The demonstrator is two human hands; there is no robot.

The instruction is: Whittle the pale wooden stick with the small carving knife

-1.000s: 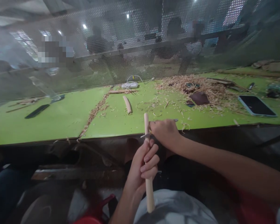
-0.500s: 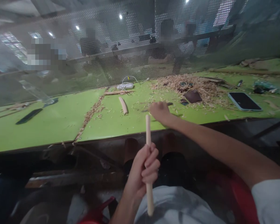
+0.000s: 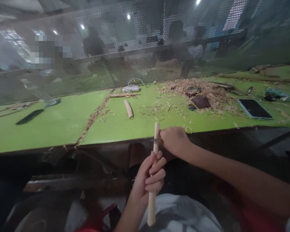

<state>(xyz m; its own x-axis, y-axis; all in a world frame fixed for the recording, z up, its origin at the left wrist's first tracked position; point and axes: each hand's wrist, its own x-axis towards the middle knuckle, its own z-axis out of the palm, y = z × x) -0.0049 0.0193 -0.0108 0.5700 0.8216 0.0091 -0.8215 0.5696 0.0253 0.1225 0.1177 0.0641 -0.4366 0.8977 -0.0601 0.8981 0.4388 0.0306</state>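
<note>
My left hand (image 3: 154,177) is wrapped round a pale wooden stick (image 3: 151,206), which stands nearly upright in front of my lap. Above that grip, my right hand (image 3: 175,139) is closed on a knife, most of its handle hidden by the fingers. The short knife blade (image 3: 155,140) lies across the upper part of the stick and seems to touch it. A second pale, slightly curved wooden piece (image 3: 128,109) rests on the green table (image 3: 111,130) beyond my hands.
A heap of wood shavings (image 3: 217,95) with dark scraps lies at the back right, near a phone (image 3: 255,108). A white device with a cable (image 3: 131,88) sits by the mesh screen (image 3: 135,64). At the left are a dark flat strip (image 3: 30,116) and a clear bottle (image 3: 40,91).
My right hand has come down from over the table toward me, bringing the knife blade onto the stick. The left hand keeps its grip, and the stick's lower end has shifted slightly left.
</note>
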